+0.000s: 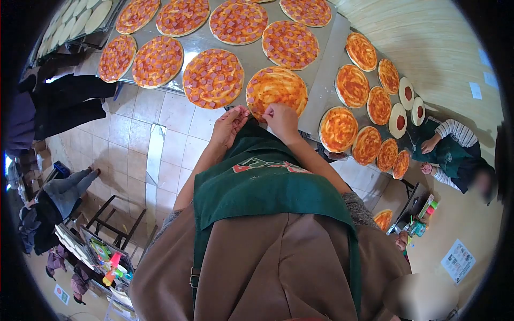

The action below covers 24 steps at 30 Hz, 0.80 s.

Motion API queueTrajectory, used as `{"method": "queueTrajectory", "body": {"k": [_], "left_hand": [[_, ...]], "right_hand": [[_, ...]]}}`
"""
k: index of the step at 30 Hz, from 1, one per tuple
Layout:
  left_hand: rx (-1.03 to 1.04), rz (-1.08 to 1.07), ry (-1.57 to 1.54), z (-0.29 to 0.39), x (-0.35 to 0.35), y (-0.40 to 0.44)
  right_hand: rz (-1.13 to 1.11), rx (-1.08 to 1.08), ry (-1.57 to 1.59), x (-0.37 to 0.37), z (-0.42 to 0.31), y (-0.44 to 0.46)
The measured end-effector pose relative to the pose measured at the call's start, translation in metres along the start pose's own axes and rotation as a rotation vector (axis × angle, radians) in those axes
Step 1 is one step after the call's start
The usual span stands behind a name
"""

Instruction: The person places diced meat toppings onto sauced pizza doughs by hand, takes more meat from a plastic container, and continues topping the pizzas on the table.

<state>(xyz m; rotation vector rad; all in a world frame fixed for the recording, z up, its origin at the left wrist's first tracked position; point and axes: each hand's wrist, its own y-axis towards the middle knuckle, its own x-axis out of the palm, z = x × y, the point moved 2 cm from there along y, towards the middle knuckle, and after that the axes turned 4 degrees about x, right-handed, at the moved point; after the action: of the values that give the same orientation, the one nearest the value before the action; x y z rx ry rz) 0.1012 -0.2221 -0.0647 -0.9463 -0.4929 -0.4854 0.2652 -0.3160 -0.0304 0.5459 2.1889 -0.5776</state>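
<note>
A round pizza base (278, 88) spread with red sauce and pale streaks lies at the near edge of the metal table. Over its front rim is my right hand (282, 122), fingers pinched together; anything inside them is too small to see. My left hand (232, 125), its fingers bunched with the palm partly up, hovers just left of that rim, and what it holds is hidden. Beside them on the left sits a pizza topped with pink ham cubes (213, 78). The base under my right hand shows sauce and no cubes that I can make out.
Several ham-cubed pizzas (238, 21) cover the metal table (179, 43). Sauced bases (338, 129) and bases with a sauce blob (398, 120) line the right-hand table, where a person in striped sleeves (455, 134) works. Other people stand at left, near a black metal frame (115, 222).
</note>
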Motion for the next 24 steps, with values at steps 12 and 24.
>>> {"method": "queueTrajectory", "body": {"k": [12,24], "left_hand": [[-0.119,-0.065,0.050,-0.009,0.019,-0.006],[-0.216,-0.167,0.111,-0.029,0.030,0.001]], "right_hand": [[-0.034,0.088,-0.015,-0.002,0.029,-0.014],[0.084,-0.100,0.101,-0.025,-0.003,-0.020]]}}
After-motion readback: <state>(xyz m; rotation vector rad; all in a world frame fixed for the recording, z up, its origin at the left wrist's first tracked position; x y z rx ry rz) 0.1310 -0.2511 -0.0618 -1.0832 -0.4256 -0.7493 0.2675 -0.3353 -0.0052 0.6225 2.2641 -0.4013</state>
